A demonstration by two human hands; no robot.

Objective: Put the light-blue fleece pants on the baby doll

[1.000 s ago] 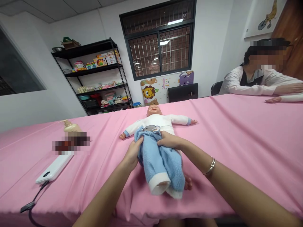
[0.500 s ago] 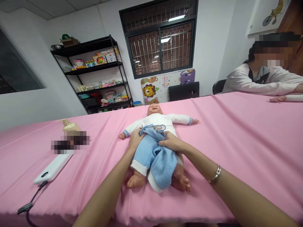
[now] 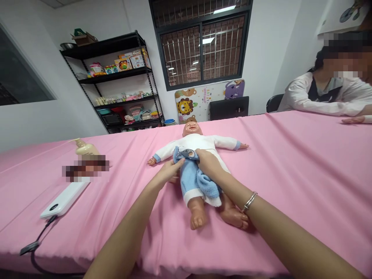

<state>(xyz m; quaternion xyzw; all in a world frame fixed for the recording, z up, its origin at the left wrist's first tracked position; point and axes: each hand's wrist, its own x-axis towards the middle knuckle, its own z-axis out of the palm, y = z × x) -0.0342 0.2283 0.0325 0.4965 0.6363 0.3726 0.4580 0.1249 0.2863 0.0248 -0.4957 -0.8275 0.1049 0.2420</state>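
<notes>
A baby doll in a white top with blue cuffs lies on its back, feet towards me. Light-blue fleece trousers with white hems cover one of its legs, the one on my left, and that foot sticks out of the hem. The other trouser leg is bunched up between the legs, leaving the second foot bare. My left hand pinches the trousers' left side, thumb on top and some fingers beneath. My right hand is closed on the waistband, its fingertips partly hidden by the cloth.
A pink cloth covers the table. At left are a pump bottle, a white power bank with a cable, and a blurred item. A person sits at the right. Behind stand a black shelf and a chair.
The trousers have been drawn higher and tighter on the leg at my left, and the doll's feet have shifted right. My right hand has moved up to the waistband.
</notes>
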